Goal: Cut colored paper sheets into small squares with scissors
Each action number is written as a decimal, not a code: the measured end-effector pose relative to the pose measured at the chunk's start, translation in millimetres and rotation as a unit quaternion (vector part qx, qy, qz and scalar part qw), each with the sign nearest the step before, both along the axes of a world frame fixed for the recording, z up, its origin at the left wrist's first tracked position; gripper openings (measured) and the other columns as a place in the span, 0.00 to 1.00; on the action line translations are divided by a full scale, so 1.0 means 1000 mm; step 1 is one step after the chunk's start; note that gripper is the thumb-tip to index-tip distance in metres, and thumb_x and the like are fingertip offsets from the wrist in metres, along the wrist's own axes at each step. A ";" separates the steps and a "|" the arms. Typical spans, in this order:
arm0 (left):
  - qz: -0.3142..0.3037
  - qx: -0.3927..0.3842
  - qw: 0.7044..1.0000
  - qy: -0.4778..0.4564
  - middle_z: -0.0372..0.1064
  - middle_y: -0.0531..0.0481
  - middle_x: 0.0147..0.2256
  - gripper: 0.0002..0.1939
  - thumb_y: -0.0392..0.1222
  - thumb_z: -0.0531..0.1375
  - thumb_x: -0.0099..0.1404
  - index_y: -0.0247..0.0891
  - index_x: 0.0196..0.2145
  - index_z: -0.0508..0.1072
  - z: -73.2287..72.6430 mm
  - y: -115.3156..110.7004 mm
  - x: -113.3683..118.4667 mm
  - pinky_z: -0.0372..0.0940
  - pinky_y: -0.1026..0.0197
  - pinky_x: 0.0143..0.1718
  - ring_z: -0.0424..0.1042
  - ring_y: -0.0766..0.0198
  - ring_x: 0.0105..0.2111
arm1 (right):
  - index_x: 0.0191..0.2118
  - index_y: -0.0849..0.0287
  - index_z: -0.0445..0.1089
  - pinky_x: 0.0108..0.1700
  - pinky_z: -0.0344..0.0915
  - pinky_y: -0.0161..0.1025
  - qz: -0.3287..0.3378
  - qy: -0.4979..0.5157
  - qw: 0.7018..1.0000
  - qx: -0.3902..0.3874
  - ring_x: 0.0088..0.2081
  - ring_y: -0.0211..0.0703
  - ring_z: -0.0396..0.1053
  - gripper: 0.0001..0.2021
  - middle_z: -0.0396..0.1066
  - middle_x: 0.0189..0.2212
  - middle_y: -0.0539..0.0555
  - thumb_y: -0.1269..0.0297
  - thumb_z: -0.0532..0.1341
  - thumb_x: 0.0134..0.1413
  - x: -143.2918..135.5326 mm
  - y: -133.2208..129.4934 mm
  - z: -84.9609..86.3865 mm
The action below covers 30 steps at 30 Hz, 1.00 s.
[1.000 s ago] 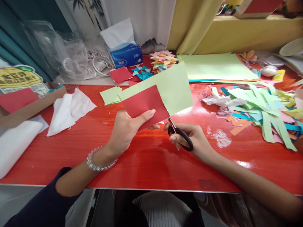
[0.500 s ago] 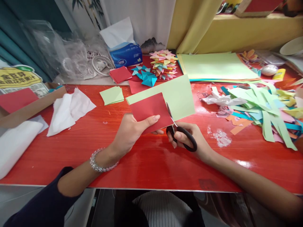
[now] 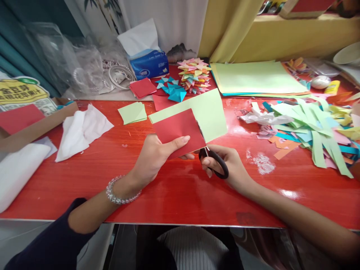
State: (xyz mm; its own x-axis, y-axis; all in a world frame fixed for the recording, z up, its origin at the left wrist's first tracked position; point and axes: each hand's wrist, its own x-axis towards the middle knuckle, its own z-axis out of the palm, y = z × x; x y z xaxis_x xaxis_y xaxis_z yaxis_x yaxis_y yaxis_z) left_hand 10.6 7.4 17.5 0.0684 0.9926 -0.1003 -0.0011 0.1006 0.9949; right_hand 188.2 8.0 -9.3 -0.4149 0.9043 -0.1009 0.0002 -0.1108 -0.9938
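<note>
My left hand (image 3: 157, 157) pinches a red paper (image 3: 177, 129) laid over a larger light green sheet (image 3: 212, 114), thumb on top and fingers beneath. Black-handled scissors (image 3: 221, 164) are in my right hand (image 3: 229, 165), fingers in the loops. Their blades lie along the red paper's right edge, across the green sheet, and look nearly closed. Behind the sheet are blue folded paper pieces (image 3: 176, 92) and a stack of multicoloured folded stars (image 3: 194, 75). Small green squares (image 3: 132, 113) rest to the left.
Cut paper strips (image 3: 315, 127) pile up at the right. Large coloured sheets (image 3: 258, 77) lie at the back. A blue tissue pack (image 3: 149, 64), small red squares (image 3: 143, 88), a crumpled white tissue (image 3: 81, 129) and a cardboard box (image 3: 42, 125) stand or lie left of the middle.
The scissor blades have closed along the red paper's edge and the handles have come together. The green sheet's right part has shifted slightly left.
</note>
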 end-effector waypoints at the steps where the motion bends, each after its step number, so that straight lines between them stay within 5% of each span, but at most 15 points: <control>1: 0.001 -0.001 1.000 0.000 0.75 0.51 0.22 0.13 0.46 0.62 0.56 0.38 0.19 0.77 0.000 0.000 0.000 0.69 0.64 0.33 0.74 0.63 0.26 | 0.26 0.60 0.67 0.20 0.54 0.32 -0.002 -0.002 1.000 -0.004 0.17 0.31 0.56 0.14 0.59 0.16 0.44 0.54 0.67 0.42 0.000 0.000 0.000; 10: -0.035 -0.022 0.999 -0.022 0.76 0.49 0.25 0.10 0.44 0.62 0.56 0.35 0.24 0.76 0.000 0.000 0.002 0.71 0.60 0.35 0.76 0.59 0.30 | 0.20 0.61 0.66 0.19 0.51 0.33 0.000 -0.033 0.999 0.013 0.16 0.30 0.55 0.20 0.61 0.13 0.47 0.46 0.63 0.44 0.002 0.003 0.001; 30: -0.033 -0.033 0.998 -0.039 0.75 0.50 0.22 0.10 0.44 0.63 0.55 0.34 0.22 0.74 -0.003 0.000 0.003 0.72 0.61 0.29 0.75 0.60 0.24 | 0.17 0.58 0.59 0.17 0.52 0.32 -0.025 -0.032 0.999 0.008 0.15 0.30 0.57 0.21 0.57 0.12 0.45 0.48 0.65 0.42 -0.004 0.005 0.003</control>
